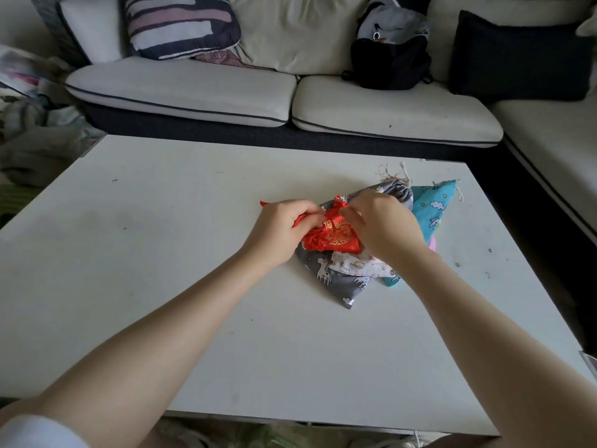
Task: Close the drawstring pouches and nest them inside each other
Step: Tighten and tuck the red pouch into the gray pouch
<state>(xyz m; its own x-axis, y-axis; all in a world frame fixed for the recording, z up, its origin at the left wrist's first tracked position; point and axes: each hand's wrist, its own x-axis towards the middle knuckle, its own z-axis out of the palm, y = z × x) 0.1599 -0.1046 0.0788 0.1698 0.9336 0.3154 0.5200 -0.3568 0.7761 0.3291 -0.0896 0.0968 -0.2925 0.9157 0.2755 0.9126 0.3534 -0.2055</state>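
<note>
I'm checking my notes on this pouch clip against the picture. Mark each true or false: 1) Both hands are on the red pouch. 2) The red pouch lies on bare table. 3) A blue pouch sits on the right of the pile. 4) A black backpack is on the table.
1) True: the left hand and right hand both work at the red pouch.
2) False: it lies on the grey pouch.
3) True: the blue pouch is there.
4) False: the black backpack is on the sofa, beyond the table.

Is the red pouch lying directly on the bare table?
No, the red pouch lies on top of the grey pouch and a white one, with both hands working at its neck.
</note>
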